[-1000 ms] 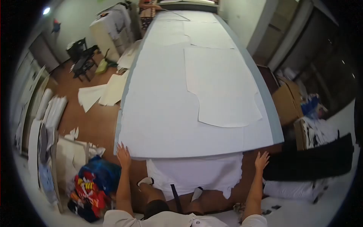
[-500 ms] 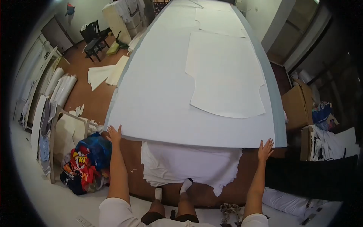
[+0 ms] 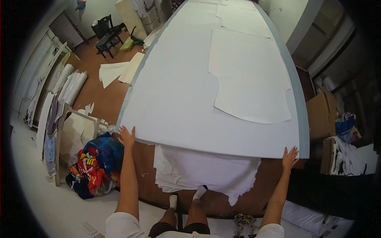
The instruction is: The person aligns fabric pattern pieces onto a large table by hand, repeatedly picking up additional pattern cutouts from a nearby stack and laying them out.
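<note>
A long table is spread with white fabric (image 3: 170, 99) that reaches its near edge. At the near left corner, my left hand (image 3: 127, 138) rests on the fabric's edge with its fingers spread. My right hand (image 3: 290, 158) is at the near right corner, fingers stretched out, touching the edge there. Neither hand holds a loose object. On the right half of the fabric lies a large white garment pattern piece (image 3: 250, 79) with curved cutouts. Further white pieces (image 3: 242, 22) lie beyond it.
White cloth (image 3: 206, 168) hangs below the table's near edge, above my feet. A bag of colourful fabric (image 3: 97, 164) stands at the left, near rolls (image 3: 73, 89) and a black chair (image 3: 107, 37). Cardboard boxes (image 3: 320, 113) and a dark cloth (image 3: 329, 190) are at the right.
My head view has turned slightly, so the scene sits further right in the picture. Both hands stay at the table's near corners, and the fabric and pattern piece look unmoved.
</note>
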A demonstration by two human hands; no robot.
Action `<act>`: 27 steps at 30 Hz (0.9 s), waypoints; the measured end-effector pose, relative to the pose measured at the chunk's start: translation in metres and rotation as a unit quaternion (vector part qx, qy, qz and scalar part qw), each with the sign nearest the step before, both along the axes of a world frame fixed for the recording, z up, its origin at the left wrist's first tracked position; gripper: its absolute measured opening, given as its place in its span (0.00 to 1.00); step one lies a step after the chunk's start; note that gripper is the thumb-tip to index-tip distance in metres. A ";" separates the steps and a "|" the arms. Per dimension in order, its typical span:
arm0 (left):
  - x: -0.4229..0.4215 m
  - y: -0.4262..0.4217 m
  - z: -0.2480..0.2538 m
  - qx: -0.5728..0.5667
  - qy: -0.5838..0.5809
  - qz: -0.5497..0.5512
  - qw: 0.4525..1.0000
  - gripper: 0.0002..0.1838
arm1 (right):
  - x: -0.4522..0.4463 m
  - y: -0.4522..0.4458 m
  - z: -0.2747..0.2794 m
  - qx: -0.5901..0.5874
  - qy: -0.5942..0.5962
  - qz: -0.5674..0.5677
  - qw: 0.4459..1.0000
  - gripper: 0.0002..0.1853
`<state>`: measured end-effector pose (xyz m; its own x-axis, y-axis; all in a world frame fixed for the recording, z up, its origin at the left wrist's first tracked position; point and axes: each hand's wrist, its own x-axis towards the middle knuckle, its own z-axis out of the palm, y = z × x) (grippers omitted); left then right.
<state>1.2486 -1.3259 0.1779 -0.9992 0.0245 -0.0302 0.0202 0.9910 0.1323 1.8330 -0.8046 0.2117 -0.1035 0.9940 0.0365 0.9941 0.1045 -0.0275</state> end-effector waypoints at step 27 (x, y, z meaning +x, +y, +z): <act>0.124 0.415 0.059 0.527 -0.211 -0.117 0.815 0.18 | -0.148 0.150 0.011 -0.210 0.717 -0.163 0.644 0.13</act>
<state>1.3730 -0.9106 0.2371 -0.8696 0.4476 -0.2086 -0.0749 0.2980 0.9516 1.6854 -0.6543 0.2227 -0.0458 0.9073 -0.4179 -0.1174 -0.4203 -0.8998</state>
